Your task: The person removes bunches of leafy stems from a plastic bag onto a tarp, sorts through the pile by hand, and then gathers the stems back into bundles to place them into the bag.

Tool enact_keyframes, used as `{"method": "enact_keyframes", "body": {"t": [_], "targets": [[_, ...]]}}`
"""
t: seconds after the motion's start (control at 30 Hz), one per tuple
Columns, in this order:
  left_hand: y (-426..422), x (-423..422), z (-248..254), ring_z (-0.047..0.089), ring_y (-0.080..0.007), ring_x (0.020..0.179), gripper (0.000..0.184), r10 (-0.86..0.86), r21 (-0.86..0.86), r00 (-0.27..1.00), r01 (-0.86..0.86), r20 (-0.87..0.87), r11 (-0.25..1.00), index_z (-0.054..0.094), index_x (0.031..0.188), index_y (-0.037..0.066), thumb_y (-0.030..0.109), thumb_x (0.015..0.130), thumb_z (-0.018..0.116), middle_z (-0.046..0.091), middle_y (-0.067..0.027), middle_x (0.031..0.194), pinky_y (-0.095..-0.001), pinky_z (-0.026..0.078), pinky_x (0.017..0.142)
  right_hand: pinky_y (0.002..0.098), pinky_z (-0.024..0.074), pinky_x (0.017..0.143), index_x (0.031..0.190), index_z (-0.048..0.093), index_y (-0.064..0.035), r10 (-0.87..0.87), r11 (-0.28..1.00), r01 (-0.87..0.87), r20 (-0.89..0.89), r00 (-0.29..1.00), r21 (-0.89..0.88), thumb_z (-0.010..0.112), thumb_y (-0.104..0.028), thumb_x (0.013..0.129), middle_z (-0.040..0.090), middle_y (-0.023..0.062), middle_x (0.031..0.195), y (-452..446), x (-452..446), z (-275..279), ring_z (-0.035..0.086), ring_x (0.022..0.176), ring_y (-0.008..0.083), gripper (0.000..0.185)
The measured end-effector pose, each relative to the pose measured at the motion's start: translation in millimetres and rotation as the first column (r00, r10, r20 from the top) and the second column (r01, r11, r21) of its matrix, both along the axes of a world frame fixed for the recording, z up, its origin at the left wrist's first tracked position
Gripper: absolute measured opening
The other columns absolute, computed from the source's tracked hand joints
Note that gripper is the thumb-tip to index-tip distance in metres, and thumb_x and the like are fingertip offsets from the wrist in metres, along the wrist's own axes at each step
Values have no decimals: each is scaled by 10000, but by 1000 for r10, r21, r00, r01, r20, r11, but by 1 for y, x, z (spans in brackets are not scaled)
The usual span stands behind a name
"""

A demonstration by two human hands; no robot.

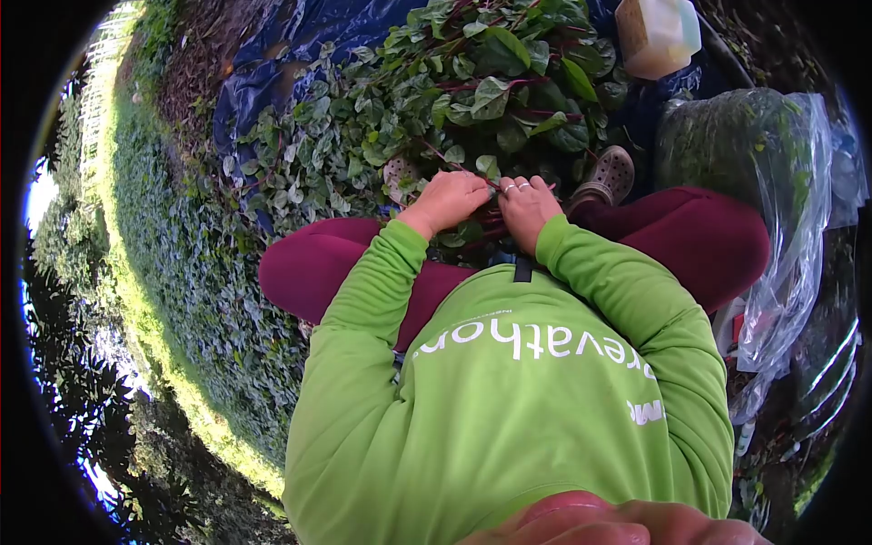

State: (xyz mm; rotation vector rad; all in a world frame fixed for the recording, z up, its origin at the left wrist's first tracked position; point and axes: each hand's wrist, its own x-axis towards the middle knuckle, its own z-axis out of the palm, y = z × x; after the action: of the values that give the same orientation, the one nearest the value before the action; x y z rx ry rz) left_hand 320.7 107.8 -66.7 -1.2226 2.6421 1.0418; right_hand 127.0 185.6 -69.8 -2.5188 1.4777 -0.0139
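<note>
My left hand [450,198] is closed, its fingertips pinching a thin dark-red stem [493,185]. My right hand [528,211], with rings on a finger, is closed on the same stem from the other side. The hands are a short gap apart over my lap. Small green leaves [488,165] show just above the stem. In front of the hands lies a big heap of red-stemmed leafy greens [490,95]. Several cut reddish stems [490,221] lie below and between my hands, partly hidden by them.
A blue tarp [272,45] lies under the heap. A pale plastic container [656,38] stands at the upper right. Below it is a clear plastic bag [740,150] packed with greens. My clogs [610,174] border the heap. Low foliage [195,245] spreads along the left.
</note>
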Motion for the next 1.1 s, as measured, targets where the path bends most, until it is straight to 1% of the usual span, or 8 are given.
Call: {"method": "enact_keyframes", "body": {"t": [0.3, 0.5, 0.63, 0.73, 0.8, 0.9, 1.0, 1.1], "targets": [[2, 4, -8, 658, -353, 904, 178, 36, 280, 999, -42, 25, 959, 720, 940, 97, 202, 823, 636, 706, -122, 943, -449, 530, 792, 365, 423, 874, 981, 681, -77, 31, 999, -31, 15, 999, 12, 550, -171, 874, 633, 80, 1125, 3, 3, -8, 592, 1070, 214, 193], [-1, 1, -4, 613, -344, 785, 108, -163, -237, 985, 145, -58, 961, 736, 855, 139, 147, 777, 662, 606, -117, 792, -474, 509, 726, 366, 422, 882, 984, 687, -67, 52, 998, -54, 64, 997, 18, 548, -165, 876, 647, 82, 1107, 4, 6, -1, 593, 1065, 215, 201], [-43, 41, -1, 560, -338, 1119, 303, 471, -747, 879, -261, 79, 612, 731, 1207, 259, 276, 910, 677, 630, -108, 1066, -532, 389, 996, 362, 408, 878, 1008, 708, -60, 65, 993, -56, 89, 994, -103, 552, -177, 871, 654, 71, 1093, 6, 5, -8, 586, 1049, 206, 238], [-51, 50, -14, 460, -386, 1325, 530, 345, -430, 908, -220, 238, 876, 582, 1403, 246, 512, 948, 634, 610, -149, 1323, -503, 279, 1133, 361, 405, 893, 1040, 708, -34, 88, 987, -69, 129, 988, -144, 561, -179, 858, 651, 74, 1112, 4, 7, -3, 576, 1060, 203, 276], [-47, 33, -44, 483, -391, 1311, 540, 302, 286, 938, -245, -172, 926, 712, 1237, 187, 619, 960, 544, 665, -161, 1254, -464, 287, 1137, 362, 406, 916, 1057, 702, -9, 136, 991, -134, 127, 983, -24, 569, -181, 842, 646, 85, 1132, 4, 8, 3, 572, 1078, 208, 306], [-18, -8, -50, 564, -314, 1234, 551, 198, 113, 980, -193, -35, 975, 773, 1096, 140, 615, 974, 521, 726, -125, 1102, -439, 326, 1110, 359, 407, 928, 1055, 699, 4, 99, 991, -83, 160, 982, -103, 575, -184, 825, 641, 93, 1140, 5, 9, -3, 571, 1081, 208, 322], [-13, -29, -50, 608, -217, 1118, 416, 201, 379, 934, -308, 295, 873, 778, 1063, 128, 482, 980, 577, 738, -54, 1035, -470, 381, 1042, 362, 406, 939, 1051, 700, 4, 113, 984, -84, 178, 978, -159, 574, -182, 821, 647, 100, 1130, 7, 6, -4, 571, 1091, 211, 322], [-16, -28, -50, 635, -135, 905, 182, 571, 840, 779, -474, 259, 265, 776, 955, 134, 242, 930, 632, 724, 26, 973, -343, 481, 810, 364, 409, 936, 1033, 704, -1, 140, 972, -114, 117, 983, -206, 571, -177, 819, 656, 98, 1115, 6, 6, -6, 571, 1102, 212, 307]]}}
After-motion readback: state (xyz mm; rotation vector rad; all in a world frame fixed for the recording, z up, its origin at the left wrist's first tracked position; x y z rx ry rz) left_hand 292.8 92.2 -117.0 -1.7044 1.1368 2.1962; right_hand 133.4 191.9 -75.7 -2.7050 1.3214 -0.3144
